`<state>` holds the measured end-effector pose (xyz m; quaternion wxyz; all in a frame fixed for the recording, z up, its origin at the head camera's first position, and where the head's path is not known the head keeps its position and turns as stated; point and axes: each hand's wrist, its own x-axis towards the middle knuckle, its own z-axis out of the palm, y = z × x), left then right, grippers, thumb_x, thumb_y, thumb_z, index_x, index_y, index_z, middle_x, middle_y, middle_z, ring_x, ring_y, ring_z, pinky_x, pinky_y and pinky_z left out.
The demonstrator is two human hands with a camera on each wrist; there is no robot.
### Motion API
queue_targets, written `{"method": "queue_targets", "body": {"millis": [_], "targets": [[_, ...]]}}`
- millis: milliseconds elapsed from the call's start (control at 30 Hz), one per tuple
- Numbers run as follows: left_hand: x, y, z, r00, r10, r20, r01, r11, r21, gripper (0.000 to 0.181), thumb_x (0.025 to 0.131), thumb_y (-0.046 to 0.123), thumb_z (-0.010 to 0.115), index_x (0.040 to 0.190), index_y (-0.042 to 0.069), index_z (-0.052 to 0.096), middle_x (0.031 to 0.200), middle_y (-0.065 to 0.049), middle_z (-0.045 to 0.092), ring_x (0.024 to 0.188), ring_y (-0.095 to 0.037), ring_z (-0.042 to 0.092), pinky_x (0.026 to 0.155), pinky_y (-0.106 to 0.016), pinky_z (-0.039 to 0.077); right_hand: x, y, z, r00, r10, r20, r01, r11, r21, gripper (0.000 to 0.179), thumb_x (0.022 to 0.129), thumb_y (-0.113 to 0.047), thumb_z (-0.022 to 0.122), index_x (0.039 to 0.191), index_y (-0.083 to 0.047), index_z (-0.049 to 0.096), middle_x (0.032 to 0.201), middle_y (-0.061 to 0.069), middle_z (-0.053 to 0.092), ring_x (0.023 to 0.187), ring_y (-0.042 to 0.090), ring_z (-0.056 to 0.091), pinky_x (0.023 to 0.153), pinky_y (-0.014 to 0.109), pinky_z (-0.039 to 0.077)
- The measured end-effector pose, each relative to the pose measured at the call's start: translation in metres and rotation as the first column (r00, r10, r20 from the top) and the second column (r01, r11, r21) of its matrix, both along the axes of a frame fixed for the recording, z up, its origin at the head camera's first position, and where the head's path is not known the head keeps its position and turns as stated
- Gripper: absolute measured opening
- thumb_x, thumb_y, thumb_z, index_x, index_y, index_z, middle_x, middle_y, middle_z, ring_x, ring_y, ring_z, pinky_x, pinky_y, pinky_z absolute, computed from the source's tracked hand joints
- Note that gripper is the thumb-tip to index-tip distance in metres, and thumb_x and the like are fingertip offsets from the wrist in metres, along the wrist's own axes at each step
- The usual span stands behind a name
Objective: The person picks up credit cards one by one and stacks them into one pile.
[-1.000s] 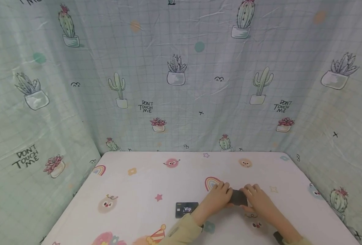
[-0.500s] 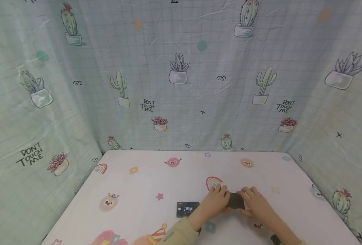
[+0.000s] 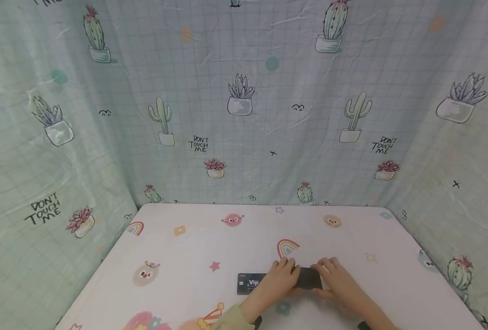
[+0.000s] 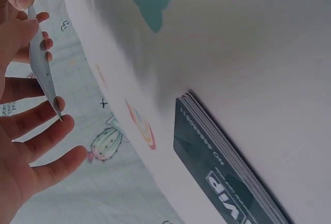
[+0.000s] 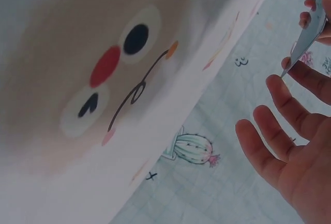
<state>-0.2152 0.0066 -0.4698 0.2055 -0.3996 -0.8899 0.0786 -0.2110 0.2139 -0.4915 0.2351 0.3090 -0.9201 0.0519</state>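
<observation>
A thin dark card [image 3: 310, 278] is held up over the table between my two hands. My left hand [image 3: 280, 277] pinches its left end, and my right hand [image 3: 335, 282] pinches the right end. In the left wrist view the card [image 4: 42, 63] shows nearly edge-on, its lower corner at the fingertips. The right wrist view shows the same thin card [image 5: 309, 35] slanting between both hands, with the other right fingers spread. Beside my left wrist lies a neat stack of black Vip cards [image 3: 250, 283], partly covered by that hand; its stacked edges [image 4: 232, 157] show in the left wrist view.
The white table [image 3: 194, 252] bears printed rainbows, stars and faces. A cactus-print curtain [image 3: 244, 137] hangs behind it and along both sides. Dark wrist bands [image 3: 364, 325] show at the bottom of the head view.
Both hands have moved left and a little nearer to me with the dark card, bringing it closer to the stack. The stack has stayed in place.
</observation>
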Motion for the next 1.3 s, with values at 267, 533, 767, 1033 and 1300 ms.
{"method": "queue_targets", "body": {"millis": [267, 533, 767, 1033, 1300], "targets": [[0.008, -0.012, 0.001, 0.996, 0.022, 0.091, -0.023, 1.0, 0.008, 0.049, 0.079, 0.046, 0.059, 0.117, 0.016, 0.056, 0.105, 0.0, 0.053, 0.094, -0.012, 0.049, 0.073, -0.025, 0.043, 0.002, -0.009, 0.001, 0.999, 0.034, 0.013, -0.033, 0.999, -0.033, 0.05, 0.067, -0.047, 0.069, 0.102, -0.013, 0.058, 0.095, -0.004, 0.052, 0.084, 0.01, 0.044, 0.072, 0.029, 0.044], [0.013, -0.026, 0.001, 0.997, 0.009, 0.073, -0.009, 1.0, -0.004, 0.051, 0.08, 0.046, 0.059, 0.12, 0.016, 0.054, 0.11, 0.0, 0.052, 0.098, -0.013, 0.049, 0.076, -0.026, 0.043, 0.003, -0.015, 0.002, 0.997, 0.074, 0.023, -0.073, 0.995, -0.066, 0.054, 0.064, -0.043, 0.073, 0.106, -0.013, 0.059, 0.098, -0.005, 0.053, 0.088, 0.01, 0.044, 0.074, 0.029, 0.046], [0.018, -0.04, -0.001, 0.998, 0.019, 0.051, -0.02, 1.0, 0.015, 0.05, 0.079, 0.045, 0.06, 0.119, 0.016, 0.054, 0.109, 0.0, 0.051, 0.099, -0.014, 0.049, 0.079, -0.028, 0.043, 0.001, -0.021, 0.0, 0.987, 0.16, -0.004, -0.16, 0.984, -0.074, 0.057, 0.061, -0.038, 0.076, 0.11, -0.013, 0.059, 0.1, -0.006, 0.053, 0.089, 0.008, 0.042, 0.073, 0.026, 0.046], [0.022, -0.057, -0.006, 0.999, 0.033, 0.03, -0.034, 0.999, 0.034, 0.051, 0.078, 0.046, 0.06, 0.119, 0.016, 0.055, 0.109, 0.0, 0.053, 0.098, -0.015, 0.05, 0.08, -0.031, 0.042, 0.0, -0.03, -0.001, 0.981, 0.191, 0.04, -0.186, 0.978, -0.093, 0.058, 0.063, -0.037, 0.075, 0.114, -0.015, 0.057, 0.105, -0.008, 0.055, 0.091, 0.007, 0.044, 0.074, 0.027, 0.047], [0.021, -0.071, -0.007, 0.998, 0.009, -0.067, -0.006, 0.999, 0.042, 0.054, 0.075, 0.053, 0.06, 0.115, 0.016, 0.057, 0.104, 0.001, 0.056, 0.096, -0.016, 0.048, 0.081, -0.035, 0.041, -0.003, -0.036, -0.004, 0.967, 0.255, 0.005, -0.252, 0.961, -0.113, 0.052, 0.067, -0.04, 0.073, 0.112, -0.018, 0.059, 0.106, -0.012, 0.056, 0.09, 0.003, 0.042, 0.072, 0.022, 0.045]]}}
